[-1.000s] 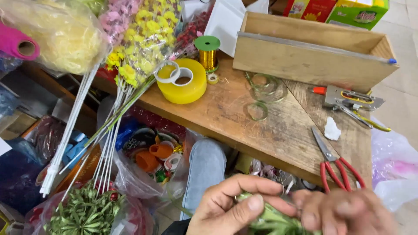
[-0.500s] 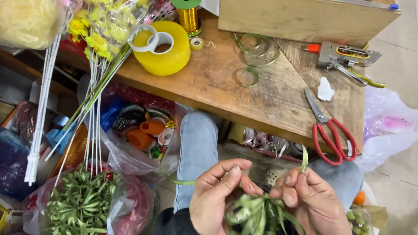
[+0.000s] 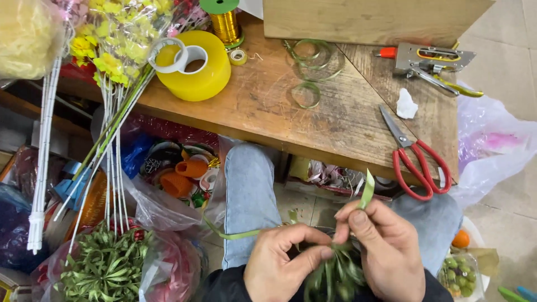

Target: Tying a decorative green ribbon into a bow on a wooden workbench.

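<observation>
Low in the head view, my left hand (image 3: 282,263) and my right hand (image 3: 380,246) meet around a green ribbon bow (image 3: 335,277) held over my lap. My left hand pinches the bow's middle, and a loose strand of green ribbon (image 3: 232,234) trails off to the left. My right hand grips the bow's right side, with a short ribbon end (image 3: 367,190) sticking up between its fingers. Above my right hand, red-handled scissors (image 3: 417,159) lie on the wooden table (image 3: 335,120).
On the table are a yellow tape roll (image 3: 196,70), a gold wire spool (image 3: 225,22), coils of green ribbon (image 3: 310,61), a staple gun (image 3: 430,59) and a wooden box (image 3: 369,19). Artificial flower stems (image 3: 112,112) lean at left. Bags of bows (image 3: 103,268) sit on the floor.
The view has tilted down and closer. My hands have risen into view with the bow between them, and a ribbon end now sticks up from my right hand.
</observation>
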